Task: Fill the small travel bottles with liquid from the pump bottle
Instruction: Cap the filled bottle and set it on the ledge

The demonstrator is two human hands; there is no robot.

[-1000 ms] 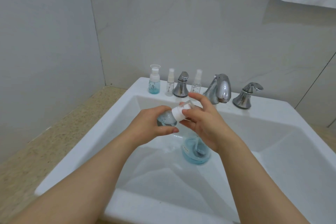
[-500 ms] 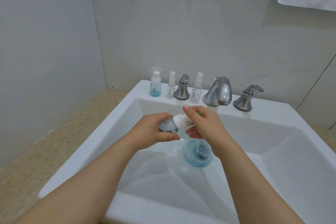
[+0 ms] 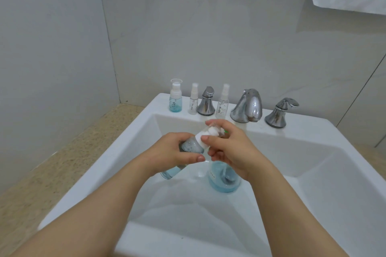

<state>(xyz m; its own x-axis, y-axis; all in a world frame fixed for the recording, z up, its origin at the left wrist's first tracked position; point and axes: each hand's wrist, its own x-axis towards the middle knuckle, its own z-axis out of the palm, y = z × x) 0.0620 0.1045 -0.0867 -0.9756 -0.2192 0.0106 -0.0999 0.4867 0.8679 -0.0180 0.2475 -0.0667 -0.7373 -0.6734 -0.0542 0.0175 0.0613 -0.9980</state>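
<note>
Where the pump bottle (image 3: pixel 217 181) stands, the right hand (image 3: pixel 236 152) blocks its top

A single wide-angle view from the person's head looks forward and down into the white sink (image 3: pixel 313 173). Both forearms reach in from the bottom edge, close to the lens; the tap (image 3: pixel 248 106) and tiled wall lie farther back.

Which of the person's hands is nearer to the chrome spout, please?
The right. The right hand pinches the white cap of the small bottle just in front of the chrome spout; the left hand grips that bottle's body farther left.
</note>
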